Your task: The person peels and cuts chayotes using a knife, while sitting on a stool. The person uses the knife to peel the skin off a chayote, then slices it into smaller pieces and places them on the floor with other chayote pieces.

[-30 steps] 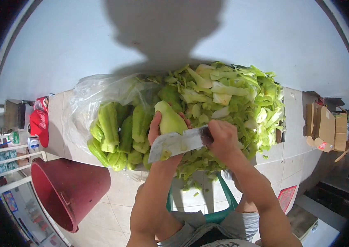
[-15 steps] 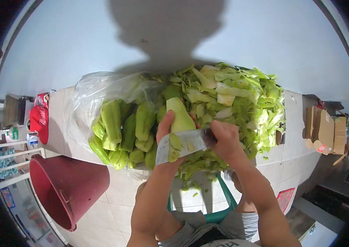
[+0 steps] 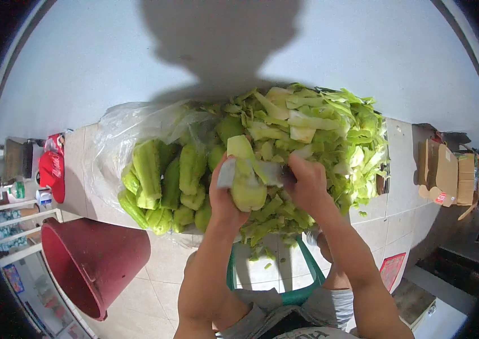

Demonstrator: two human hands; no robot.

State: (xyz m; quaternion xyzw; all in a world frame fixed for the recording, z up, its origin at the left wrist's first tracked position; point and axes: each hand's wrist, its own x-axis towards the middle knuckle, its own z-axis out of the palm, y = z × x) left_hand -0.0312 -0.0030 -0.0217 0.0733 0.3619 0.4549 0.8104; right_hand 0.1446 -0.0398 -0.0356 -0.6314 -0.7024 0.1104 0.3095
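Observation:
My left hand [image 3: 226, 196] is closed around a pale green chayote [image 3: 249, 196], holding it upright over the pile. Its upper part looks peeled and lighter. In my right hand [image 3: 308, 179] is the dark handle of a broad-bladed knife [image 3: 273, 174]. The blade lies across the middle of the chayote, slightly blurred, with strips of green peel on it. Left of my hands, several unpeeled, ridged chayotes [image 3: 148, 169] rest in and before a clear plastic bag [image 3: 106, 135]. To the right spreads a big heap of peelings [image 3: 329, 121].
A dark red bucket [image 3: 121, 248] lies tilted at the lower left. Under my forearms is a green plastic stool or frame [image 3: 307, 265] near my legs. Cardboard boxes [image 3: 442, 169] stand at the far right. A red cloth item [image 3: 53, 169] is at the far left. A pale wall rises behind the heap.
The knife has moved up along the chayote and its blade now lies flatter across it. The chayote's lower end has swung into view toward me. The head view has shifted slightly.

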